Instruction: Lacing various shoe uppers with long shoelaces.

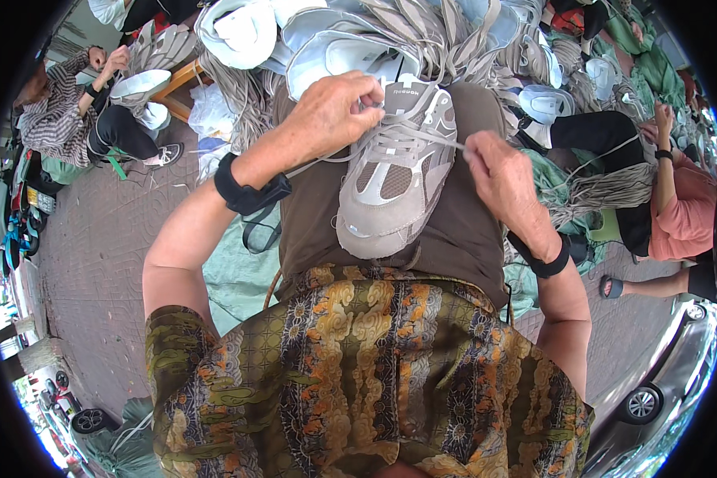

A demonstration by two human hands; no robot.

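Note:
A grey-beige sneaker (pixel 384 195) rests on my lap, toe toward me, with its tongue standing up at the far end. Its flat grey shoelace (pixel 402 135) crosses the eyelets. My left hand (pixel 331 115) is closed beside the tongue, thumb and fingers pinched around the lace; the exact grip is partly hidden by the fingers. A stretch of lace leads from the shoe's right side to my right hand (pixel 503 183), which pinches it between thumb and fingers. Another loose length of lace trails under my left wrist.
Beyond my knees lies a heap of grey shoe uppers (pixel 446 36) with white linings and dangling laces. Green sacking (pixel 243 271) covers the ground beside me. One person (pixel 56 119) sits at the left, another (pixel 685 207) at the right. A grey car (pixel 661 390) stands at lower right.

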